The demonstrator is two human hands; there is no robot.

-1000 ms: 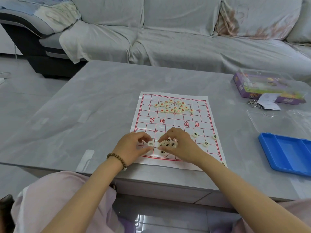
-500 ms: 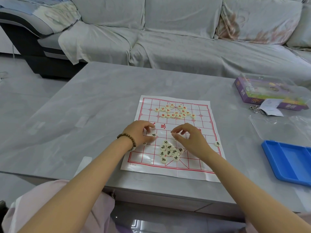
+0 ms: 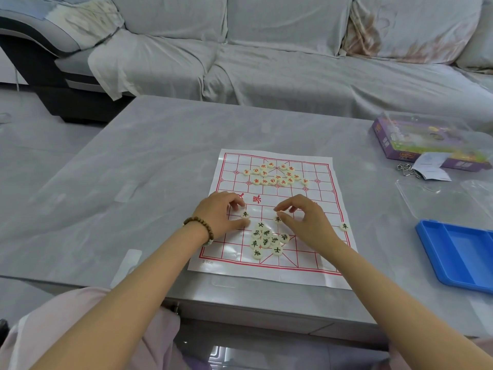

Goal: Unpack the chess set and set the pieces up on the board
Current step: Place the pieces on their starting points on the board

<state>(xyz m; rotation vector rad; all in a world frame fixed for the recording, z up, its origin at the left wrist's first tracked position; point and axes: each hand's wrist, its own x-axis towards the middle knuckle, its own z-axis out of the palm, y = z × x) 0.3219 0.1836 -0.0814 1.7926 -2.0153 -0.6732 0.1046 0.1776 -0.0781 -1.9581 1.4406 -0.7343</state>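
Both your hands have come up off the black pile [image 3: 265,240] since a second ago, each bringing one piece to the soldier row, which I take to mean the sorting is over and the placing has begun. On the grey table [image 3: 160,182] the paper board [image 3: 317,193] lies flat, with the blue tray [image 3: 453,252] well apart to its right. The red pile [image 3: 274,174] sits bunched at the far end, and none of it looks placed yet. The black pile (about ten discs) sits between your wrists near the close edge. Your left hand [image 3: 216,212] is curled, with the forefinger and thumb closed on the left piece [image 3: 245,214], which lies on the board near its left side. Your right hand [image 3: 309,222] is also curled, and its thumb tip touches the middle piece [image 3: 277,219]. You cannot tell from here whether it is pinching that piece or has let go. The edge piece [image 3: 344,226] sits alone on the board's right border.
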